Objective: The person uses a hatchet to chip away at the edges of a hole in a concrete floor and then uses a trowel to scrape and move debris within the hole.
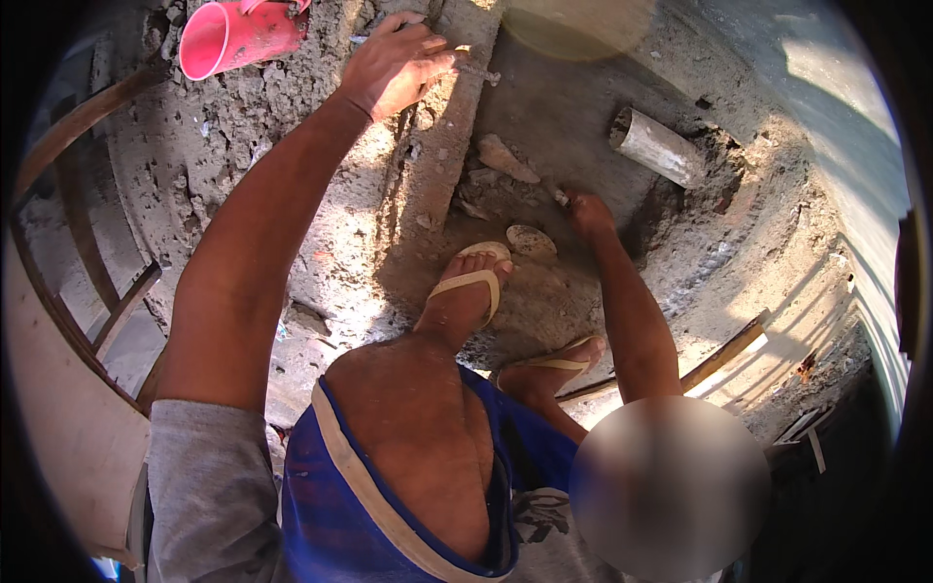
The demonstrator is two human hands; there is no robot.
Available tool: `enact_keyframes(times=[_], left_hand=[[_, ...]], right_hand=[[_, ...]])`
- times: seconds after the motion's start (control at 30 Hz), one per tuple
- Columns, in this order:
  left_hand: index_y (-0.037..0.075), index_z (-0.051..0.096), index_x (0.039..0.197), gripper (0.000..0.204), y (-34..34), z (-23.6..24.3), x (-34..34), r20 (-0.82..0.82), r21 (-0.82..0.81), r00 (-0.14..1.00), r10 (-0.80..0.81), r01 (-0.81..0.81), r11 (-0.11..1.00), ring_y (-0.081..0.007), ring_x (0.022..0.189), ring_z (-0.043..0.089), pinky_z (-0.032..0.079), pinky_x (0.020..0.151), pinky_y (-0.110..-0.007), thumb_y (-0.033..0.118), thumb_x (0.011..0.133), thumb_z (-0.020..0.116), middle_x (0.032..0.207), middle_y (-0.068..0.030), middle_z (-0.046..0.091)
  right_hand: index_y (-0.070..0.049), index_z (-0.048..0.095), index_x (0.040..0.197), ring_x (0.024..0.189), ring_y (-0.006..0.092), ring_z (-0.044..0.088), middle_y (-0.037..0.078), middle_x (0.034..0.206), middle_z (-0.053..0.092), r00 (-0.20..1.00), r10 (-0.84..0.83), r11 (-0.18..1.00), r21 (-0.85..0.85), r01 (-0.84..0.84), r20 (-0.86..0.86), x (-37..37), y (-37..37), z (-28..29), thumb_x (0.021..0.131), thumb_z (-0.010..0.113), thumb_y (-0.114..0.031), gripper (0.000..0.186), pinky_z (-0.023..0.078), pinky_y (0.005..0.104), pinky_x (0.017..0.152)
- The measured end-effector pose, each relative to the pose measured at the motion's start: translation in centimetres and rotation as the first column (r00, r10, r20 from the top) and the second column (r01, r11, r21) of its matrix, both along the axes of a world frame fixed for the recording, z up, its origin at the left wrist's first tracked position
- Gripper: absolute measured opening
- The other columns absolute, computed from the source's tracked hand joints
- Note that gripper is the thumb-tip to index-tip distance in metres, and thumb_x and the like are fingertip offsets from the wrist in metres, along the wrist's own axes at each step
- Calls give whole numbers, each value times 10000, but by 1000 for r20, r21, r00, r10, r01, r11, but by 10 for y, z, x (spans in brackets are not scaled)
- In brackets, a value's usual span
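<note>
Seeing right hand (591, 214) closed on a small pale-ended piece (561, 197), low over the grey dirt floor (564, 107). Can't tell its full shape: mostly hidden in the fist. Seeing left hand (397, 70) well forward, palm down with bent fingers over the long gritty ledge (432, 160); can't tell whether gripping or only bracing. Note a thin knobby bit (481, 73) just beside those fingertips.

Would rate the pale-ended piece light and stiff, probably slick with dust. Best held by the covered end, fingers wrapped, tip left clear. Would rate the ledge rigid and abrasive; press with a flat palm, away from the crumbly edge.

Farther out: pointed stone-like chunk (505, 158) left of the right hand, likely hard, maybe brittle; flat round piece (532, 241) near the sandalled foot (476, 277); short pipe (659, 148) beyond, likely stiff; pink bucket (262, 37) tipped on its side, likely light, flexible-walled, best lifted by the rim.
</note>
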State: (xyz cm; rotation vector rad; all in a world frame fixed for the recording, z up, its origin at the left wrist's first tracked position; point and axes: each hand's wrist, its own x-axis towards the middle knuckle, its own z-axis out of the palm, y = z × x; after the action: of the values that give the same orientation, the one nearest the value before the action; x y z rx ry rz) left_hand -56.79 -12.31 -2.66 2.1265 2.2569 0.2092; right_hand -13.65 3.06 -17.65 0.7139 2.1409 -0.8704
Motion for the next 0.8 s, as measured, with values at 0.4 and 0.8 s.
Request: enact_keyframes(times=[0.4, 0.8], left_hand=[[194, 753, 1057, 342, -3, 3, -2, -20, 4, 998, -52, 53, 999, -235, 1147, 626, 441, 1106, -403, 135, 723, 801, 1184, -33, 720], [199, 742, 1094, 385, 2, -8, -4, -31, 70, 996, -80, 82, 994, -223, 1121, 635, 435, 1100, -402, 125, 720, 795, 1155, -33, 721]], right_hand=[[-183, 667, 1267, 1129, 363, 655, 171, 1175, 698, 981, 151, 974, -186, -127, 121, -55, -46, 33, 894, 626, -224, 378, 521, 465, 978], [-144, 676, 1265, 1127, 362, 638, 174, 1187, 684, 999, 10, 985, -175, -4, 31, -13, -16, 72, 809, 735, -206, 464, 520, 436, 952]])
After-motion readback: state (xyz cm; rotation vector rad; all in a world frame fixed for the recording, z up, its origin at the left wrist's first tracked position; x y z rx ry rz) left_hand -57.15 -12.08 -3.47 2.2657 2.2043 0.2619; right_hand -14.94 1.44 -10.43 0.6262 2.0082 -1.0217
